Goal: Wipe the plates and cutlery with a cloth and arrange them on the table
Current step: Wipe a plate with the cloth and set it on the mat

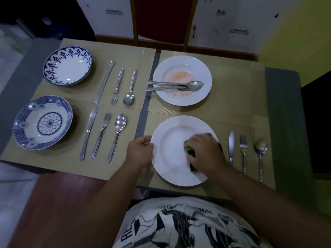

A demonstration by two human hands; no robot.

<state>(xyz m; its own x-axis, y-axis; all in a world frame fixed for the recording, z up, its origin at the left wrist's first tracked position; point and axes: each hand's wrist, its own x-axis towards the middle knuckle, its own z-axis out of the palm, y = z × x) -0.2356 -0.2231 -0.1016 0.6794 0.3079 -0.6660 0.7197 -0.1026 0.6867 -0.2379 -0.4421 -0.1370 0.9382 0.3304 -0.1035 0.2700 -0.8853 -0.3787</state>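
A white plate (172, 158) lies on the near right placemat. My left hand (140, 151) pinches its left rim. My right hand (204, 153) presses a dark and green cloth (190, 151) onto the plate's right side; most of the cloth is hidden under the hand. To the plate's right lie a knife (231, 145), a fork (243, 151) and a spoon (261, 151). Behind it, another white plate (182, 68) carries an orange smear and several pieces of cutlery (175, 85).
On the left placemats stand two blue-patterned plates (67, 66) (43, 122), each with a knife, fork and spoon beside it. A red-backed chair (161, 20) stands at the table's far side. The table's front edge runs just below the near plate.
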